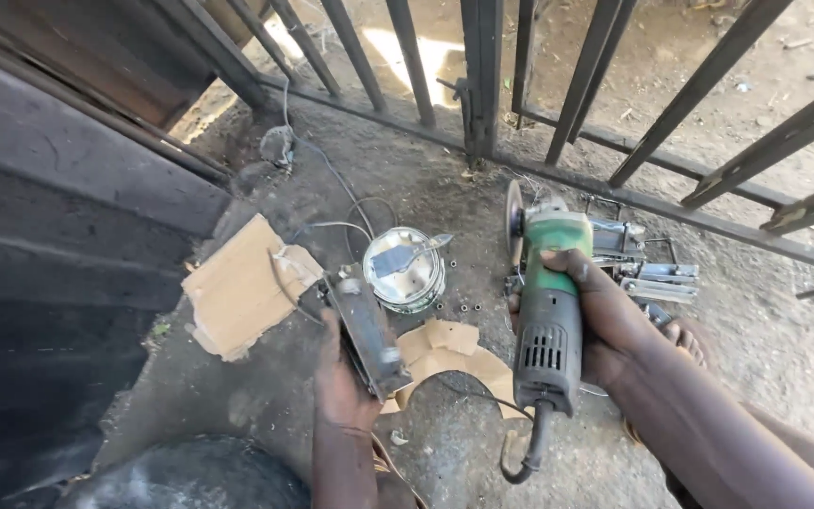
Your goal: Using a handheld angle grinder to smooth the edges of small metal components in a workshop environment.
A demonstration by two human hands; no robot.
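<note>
My right hand (605, 311) grips a green and grey angle grinder (546, 320), its disc (514, 215) pointing away towards a metal gate. The grinder's black cable (520, 452) curls off its rear end. My left hand (341, 377) holds a dark rectangular metal piece (365, 330) tilted on edge over the ground. Just beyond it stands a shiny round metal tin (405, 269) with a small flat piece lying across its top.
Torn cardboard pieces (237, 287) lie on the dirt ground left and below the tin. Small nuts (463, 306) are scattered by the tin. Metal clamps or brackets (647, 264) sit right of the grinder. Gate bars (482, 75) cross the top; a dark wall (58, 245) stands left.
</note>
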